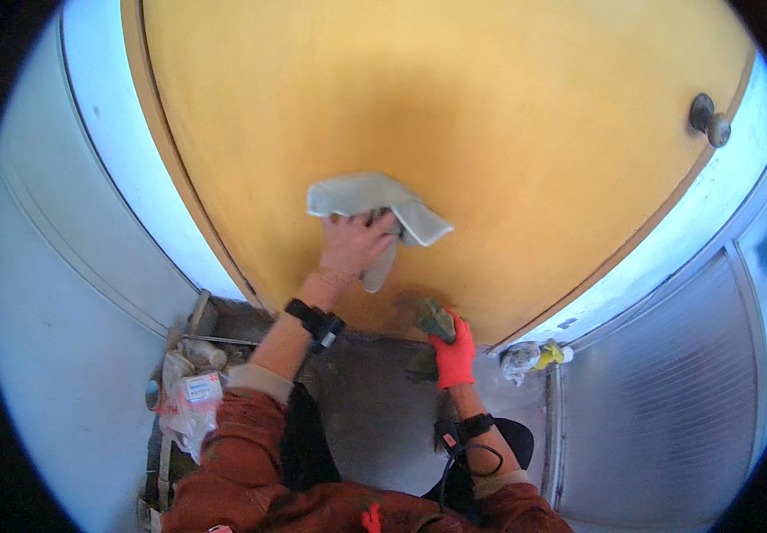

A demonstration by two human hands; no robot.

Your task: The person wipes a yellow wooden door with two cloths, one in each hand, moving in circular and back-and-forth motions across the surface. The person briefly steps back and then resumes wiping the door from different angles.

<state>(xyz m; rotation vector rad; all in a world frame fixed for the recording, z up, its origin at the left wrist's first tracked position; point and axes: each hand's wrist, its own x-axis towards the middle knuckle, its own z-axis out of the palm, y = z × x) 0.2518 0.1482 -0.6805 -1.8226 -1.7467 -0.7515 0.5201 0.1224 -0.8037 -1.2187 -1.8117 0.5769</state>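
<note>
A bare left hand of mine, my left hand, grips a folded pale grey cloth against a yellow door. One corner of the cloth sticks out to the right and another part hangs below my fingers. Lower and to the right, my right hand wears a red glove. Its fingers are closed around a dull green pad or cloth, close to the door's bottom edge. Whether this pad touches the door I cannot tell. A dark smudge marks the door just behind the pad.
A round metal knob juts from the door's right side. Plastic bags and a small box fill a shelf or crate at left. A clear bag with something yellow sits by the right door frame, near a ribbed panel.
</note>
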